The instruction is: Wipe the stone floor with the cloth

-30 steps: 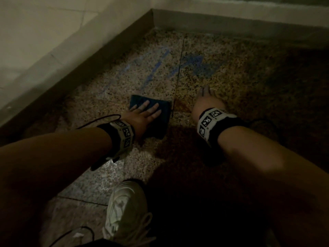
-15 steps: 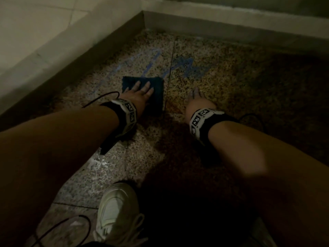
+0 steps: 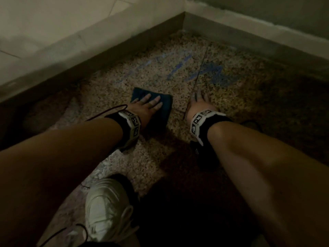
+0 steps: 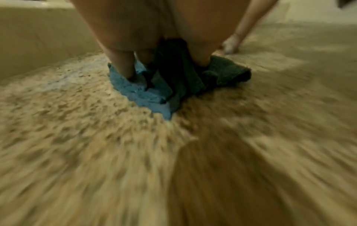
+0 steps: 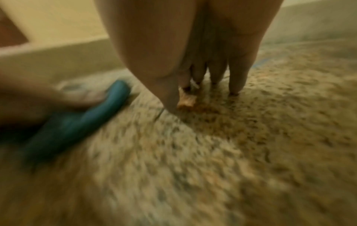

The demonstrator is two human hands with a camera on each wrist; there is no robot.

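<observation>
Cloth (image 3: 151, 104), dark teal and folded, lies flat on the speckled stone floor (image 3: 151, 157) in the head view, near a corner where two pale baseboards (image 3: 106, 38) meet. The left hand (image 3: 148, 106) presses on it with straight, spread fingers, palm down. The right hand (image 3: 199, 102) rests flat on bare floor just beside the cloth, across a thin floor joint (image 3: 197, 81), fingers extended and holding nothing. Beyond both hands, blue streaks (image 3: 211, 73) mark the stone, well apart from the cloth. A white sneaker (image 3: 106, 211) stands nearer the camera.

From the left wrist, the fingertips (image 4: 123, 67) dig straight down into the cloth (image 4: 146, 91), which bunches into folds beneath them; the floor (image 4: 96, 152) around is smeared with motion blur, which suggests a stroke is under way.

From the right wrist, the fingers (image 5: 235, 79) stand extended with tips on the stone (image 5: 251, 137), nothing grasped; a small orange patch (image 5: 186, 100) shows beside them, too blurred to identify. The cloth (image 5: 86, 122) sits off to one side under the other hand (image 5: 48, 100).

Judging from this, wiping is in progress but not finished: the blue marks ahead appear untouched, and that part of the floor toward the corner seems left to cover.
</observation>
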